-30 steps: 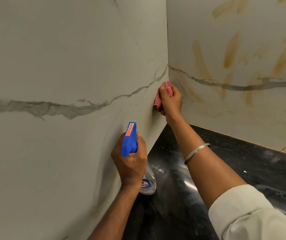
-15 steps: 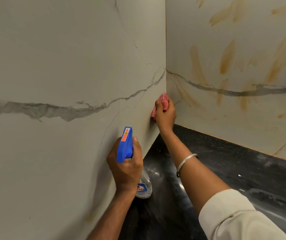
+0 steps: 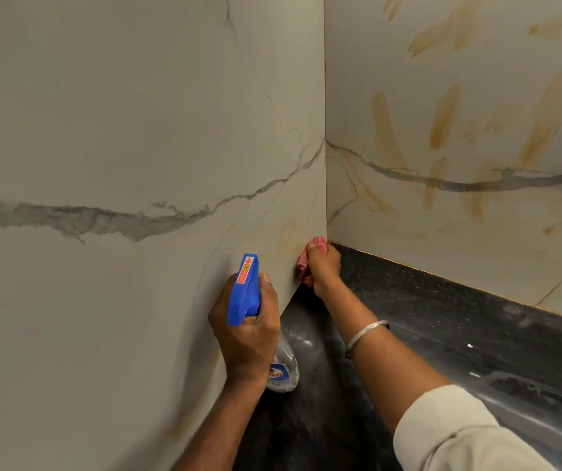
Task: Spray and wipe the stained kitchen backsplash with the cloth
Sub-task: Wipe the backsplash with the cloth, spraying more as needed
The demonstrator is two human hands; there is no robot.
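Wiping is partly done: my right hand (image 3: 323,266) presses the bunched pink cloth (image 3: 305,268) low at centre frame on the grey-veined marble backsplash (image 3: 137,130), over a faint stain. My left hand (image 3: 245,331) grips the blue-topped clear spray bottle (image 3: 245,290); orange streaks (image 3: 442,117) at upper right remain, I judge.

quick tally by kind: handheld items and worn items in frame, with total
Spray bottle, in the left hand: 1
Cloth, red, pressed to the wall by the right hand: 1
Bangle, on the right wrist: 1
Total: 3
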